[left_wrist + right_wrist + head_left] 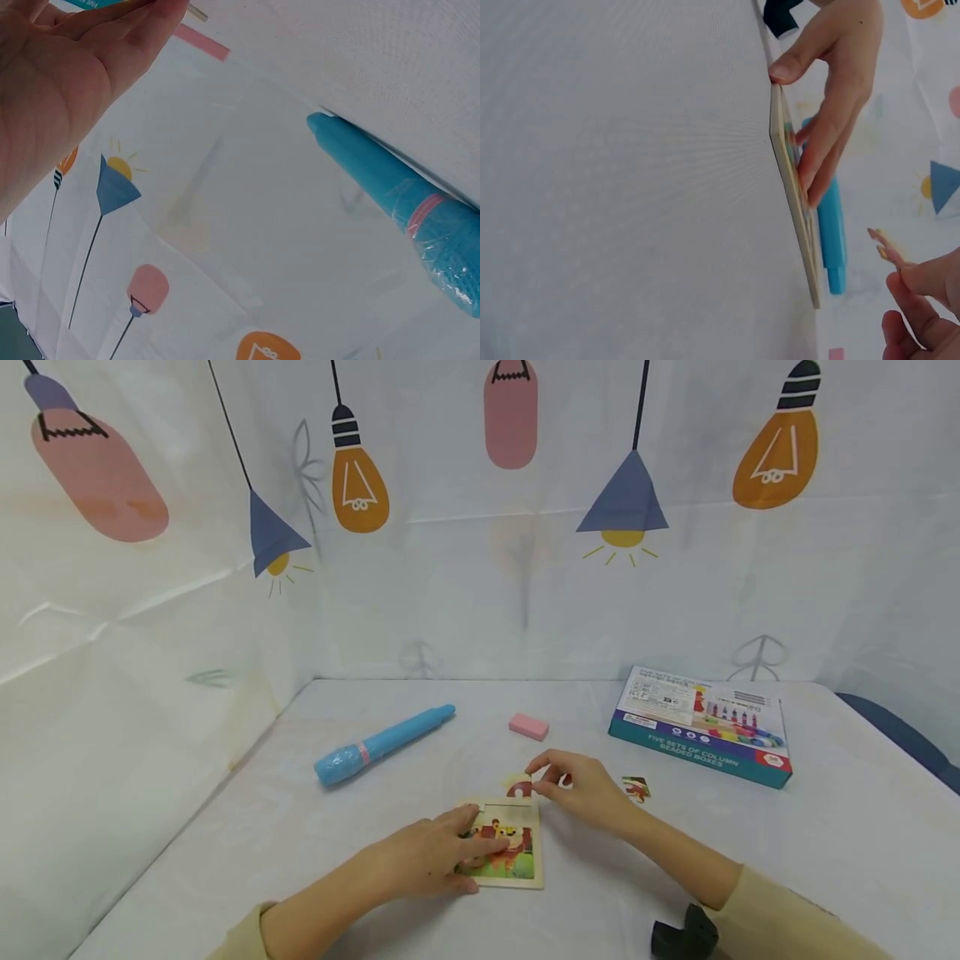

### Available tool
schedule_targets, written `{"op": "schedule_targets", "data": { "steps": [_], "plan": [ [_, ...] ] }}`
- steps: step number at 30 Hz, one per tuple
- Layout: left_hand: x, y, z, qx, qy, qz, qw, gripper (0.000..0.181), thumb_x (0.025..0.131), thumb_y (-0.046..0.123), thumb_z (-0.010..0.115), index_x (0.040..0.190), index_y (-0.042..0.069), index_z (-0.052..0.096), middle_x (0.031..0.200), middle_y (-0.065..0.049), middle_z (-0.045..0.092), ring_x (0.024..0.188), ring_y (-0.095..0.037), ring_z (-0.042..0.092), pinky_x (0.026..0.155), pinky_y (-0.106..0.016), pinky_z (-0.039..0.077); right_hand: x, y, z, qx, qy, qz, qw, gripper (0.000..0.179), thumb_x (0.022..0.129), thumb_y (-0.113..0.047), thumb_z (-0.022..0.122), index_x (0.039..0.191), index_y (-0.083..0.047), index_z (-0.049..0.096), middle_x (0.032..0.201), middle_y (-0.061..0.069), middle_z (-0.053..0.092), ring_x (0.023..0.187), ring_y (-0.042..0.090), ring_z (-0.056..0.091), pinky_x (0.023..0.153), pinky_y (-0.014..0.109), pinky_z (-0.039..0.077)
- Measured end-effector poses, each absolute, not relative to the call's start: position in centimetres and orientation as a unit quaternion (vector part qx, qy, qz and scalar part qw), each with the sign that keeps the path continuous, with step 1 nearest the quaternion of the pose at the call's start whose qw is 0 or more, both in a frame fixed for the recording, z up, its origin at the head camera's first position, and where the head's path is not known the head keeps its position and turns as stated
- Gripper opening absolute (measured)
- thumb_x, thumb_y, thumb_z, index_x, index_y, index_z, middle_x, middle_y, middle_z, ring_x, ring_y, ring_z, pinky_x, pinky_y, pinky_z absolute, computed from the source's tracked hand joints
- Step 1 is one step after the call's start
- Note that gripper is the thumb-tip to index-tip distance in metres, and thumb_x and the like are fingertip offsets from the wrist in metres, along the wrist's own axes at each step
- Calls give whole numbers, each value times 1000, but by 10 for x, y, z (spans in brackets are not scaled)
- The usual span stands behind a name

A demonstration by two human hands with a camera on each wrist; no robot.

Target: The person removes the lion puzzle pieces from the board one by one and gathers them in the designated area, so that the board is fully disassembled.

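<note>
My left hand (431, 856) lies spread over a wooden picture puzzle board (528, 883), its fingers on the printed face and its thumb at the near edge. The board's upper part shows a bare recess. Just beyond the far edge, my right hand (585, 787) pinches a puzzle piece (518, 787) between thumb and finger. In the right wrist view, that piece (886, 249) is held up clear of the board (793, 191). Another puzzle piece (637, 788) lies on the table right of the right hand. Part of one more shows behind the fingers.
A blue pen-shaped thing (386, 743) in clear wrap lies at the left. The pink block (528, 727) sits beyond the board. At the back right lies a beaded-boxes carton (701, 727). A black object (684, 935) is by the right sleeve. A printed white curtain (465, 585) hangs behind.
</note>
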State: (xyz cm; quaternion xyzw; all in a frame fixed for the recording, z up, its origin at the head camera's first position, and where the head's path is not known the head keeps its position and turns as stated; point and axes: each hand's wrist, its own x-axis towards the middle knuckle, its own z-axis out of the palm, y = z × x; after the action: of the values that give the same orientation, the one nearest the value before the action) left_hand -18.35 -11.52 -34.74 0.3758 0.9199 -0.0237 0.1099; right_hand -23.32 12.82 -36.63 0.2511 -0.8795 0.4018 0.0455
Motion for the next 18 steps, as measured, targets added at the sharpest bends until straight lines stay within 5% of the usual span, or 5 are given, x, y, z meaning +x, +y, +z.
{"op": "schedule_targets", "data": {
  "steps": [18],
  "plan": [
    [-182, -115, -346, 373, 920, -23, 118, 58, 85, 49, 56, 138, 45, 33, 143, -12, 32, 125, -24, 39, 89, -42, 43, -244, 181, -369, 174, -901, 396, 39, 17, 86, -20, 65, 102, -14, 65, 76, 2, 59, 69, 18, 48, 54, 24, 42]
  ]
}}
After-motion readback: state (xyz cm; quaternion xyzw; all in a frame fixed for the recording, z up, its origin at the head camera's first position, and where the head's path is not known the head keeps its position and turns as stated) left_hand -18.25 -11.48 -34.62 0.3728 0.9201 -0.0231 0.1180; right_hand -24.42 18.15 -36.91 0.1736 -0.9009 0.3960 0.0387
